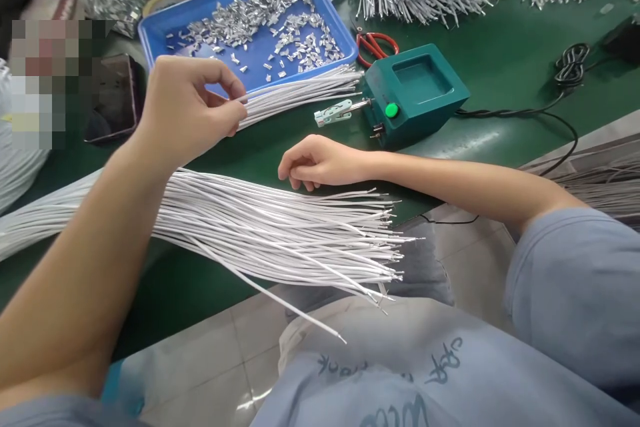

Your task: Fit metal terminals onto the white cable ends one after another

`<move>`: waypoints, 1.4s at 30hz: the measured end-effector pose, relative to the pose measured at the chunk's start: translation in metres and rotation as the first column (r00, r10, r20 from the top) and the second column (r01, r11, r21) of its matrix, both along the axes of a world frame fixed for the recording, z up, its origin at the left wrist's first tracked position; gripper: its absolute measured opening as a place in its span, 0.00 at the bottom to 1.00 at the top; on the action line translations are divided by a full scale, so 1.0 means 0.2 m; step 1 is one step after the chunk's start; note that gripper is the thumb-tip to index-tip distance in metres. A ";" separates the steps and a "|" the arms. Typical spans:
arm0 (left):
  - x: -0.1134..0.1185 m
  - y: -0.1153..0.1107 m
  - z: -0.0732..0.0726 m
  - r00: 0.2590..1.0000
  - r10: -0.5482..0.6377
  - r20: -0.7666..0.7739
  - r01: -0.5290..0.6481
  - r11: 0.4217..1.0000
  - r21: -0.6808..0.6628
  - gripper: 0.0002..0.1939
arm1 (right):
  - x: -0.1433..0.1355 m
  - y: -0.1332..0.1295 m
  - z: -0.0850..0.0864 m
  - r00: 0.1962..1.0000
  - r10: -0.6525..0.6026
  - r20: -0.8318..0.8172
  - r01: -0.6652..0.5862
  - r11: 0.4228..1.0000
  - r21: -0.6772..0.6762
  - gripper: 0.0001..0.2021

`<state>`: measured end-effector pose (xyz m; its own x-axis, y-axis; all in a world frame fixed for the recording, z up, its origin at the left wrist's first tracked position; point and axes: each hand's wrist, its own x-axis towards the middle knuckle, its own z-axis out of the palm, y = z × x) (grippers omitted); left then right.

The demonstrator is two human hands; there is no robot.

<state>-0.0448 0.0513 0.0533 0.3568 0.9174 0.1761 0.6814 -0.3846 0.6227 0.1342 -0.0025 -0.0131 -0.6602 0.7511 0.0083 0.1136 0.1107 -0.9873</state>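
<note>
Nearest you, a big sheaf of white wires lies across the near edge of the desk, its long axis running left to right; the stripped tips point right and fan out past the edge, over your lap. Your right hand rests on the desk just beyond that sheaf, fingers curled loosely and holding nothing. Your left hand, farther off and to the left, pinches the near end of a smaller bundle of wires. That bundle points right and slightly away, its far tips touching the blue tray of metal clips and ending just beside the green box. Bare green desk lies open between the two bundles and right of the box, up to the black cord.
</note>
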 end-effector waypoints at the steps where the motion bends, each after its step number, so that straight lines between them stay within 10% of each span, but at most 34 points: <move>1: 0.01 -0.01 -0.01 0.996 -0.024 0.090 0.025 1.000 -0.007 0.01 | 0.00 0.00 0.00 1.000 0.000 0.001 0.000 1.000 0.004 0.11; 8: 0.05 -0.01 -0.07 0.926 -0.064 0.372 0.047 0.997 0.054 0.06 | 0.00 0.01 0.00 1.000 0.009 0.006 -0.009 1.000 0.012 0.11; 13: 0.07 -0.16 0.03 0.901 -0.278 0.334 0.282 0.959 0.035 0.11 | 0.00 0.01 -0.01 1.000 0.005 -0.005 -0.004 0.999 0.048 0.11; 20: 0.16 -0.44 0.07 0.603 -0.686 0.407 0.742 0.670 0.029 0.04 | 0.03 0.00 0.04 0.999 0.013 0.044 -0.016 0.998 0.069 0.11; 24: 0.18 -0.50 0.08 0.480 -0.686 0.547 0.856 0.503 -0.121 0.06 | 0.01 0.00 0.02 1.000 -0.018 0.021 0.017 0.997 0.078 0.12; 32: 0.16 -0.12 -0.16 0.517 -0.088 0.851 0.479 0.854 -0.203 0.07 | 0.01 0.01 -0.02 0.999 -0.020 0.044 0.013 0.986 0.166 0.10; 38: 0.12 0.02 -0.29 0.510 0.168 0.844 0.400 0.822 -0.406 0.06 | 0.02 0.00 0.00 0.975 -0.207 0.076 0.181 0.947 0.267 0.10; 42: 0.12 -0.04 -0.27 0.582 0.153 0.799 0.389 0.810 -0.438 0.08 | 0.03 -0.03 0.03 0.857 -0.513 -0.035 0.495 0.805 0.326 0.09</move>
<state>-0.0207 0.0433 -0.0007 0.4389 0.8974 -0.0447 -0.1983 0.1452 0.9693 0.1397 -0.0084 -0.0073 -0.1952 0.9412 0.2759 0.2901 0.3241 -0.9004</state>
